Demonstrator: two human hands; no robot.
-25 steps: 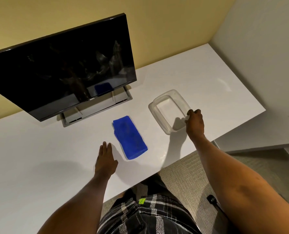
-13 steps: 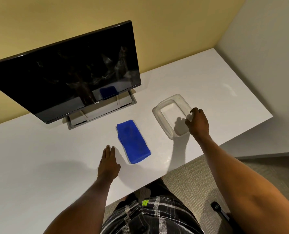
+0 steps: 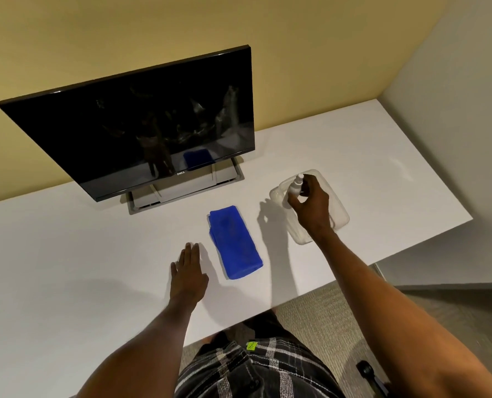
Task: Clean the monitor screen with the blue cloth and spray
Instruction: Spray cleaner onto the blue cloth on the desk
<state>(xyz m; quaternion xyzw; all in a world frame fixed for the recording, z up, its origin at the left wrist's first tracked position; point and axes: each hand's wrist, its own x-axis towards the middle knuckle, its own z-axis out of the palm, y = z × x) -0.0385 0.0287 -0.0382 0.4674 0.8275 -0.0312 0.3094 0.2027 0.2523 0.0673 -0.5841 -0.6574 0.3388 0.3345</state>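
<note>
Now the right hand (image 3: 311,208) grips the spray bottle (image 3: 296,187) above the tray (image 3: 339,216); left hand (image 3: 188,272) lies flat, fingers spread, beside the blue cloth (image 3: 234,242).

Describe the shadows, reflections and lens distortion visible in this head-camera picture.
Head view: soft hand shadows fall leftward on the glossy white desk; the dark black monitor screen mirrors the folded blue cloth and the arms; the wide-angle lens tilts the walls and desk edges.

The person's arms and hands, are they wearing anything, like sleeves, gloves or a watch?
Nothing shows on them. Both forearms are bare with no sleeves in view, and the left hand and right hand have no gloves. No watch, ring or bracelet is visible.
</note>
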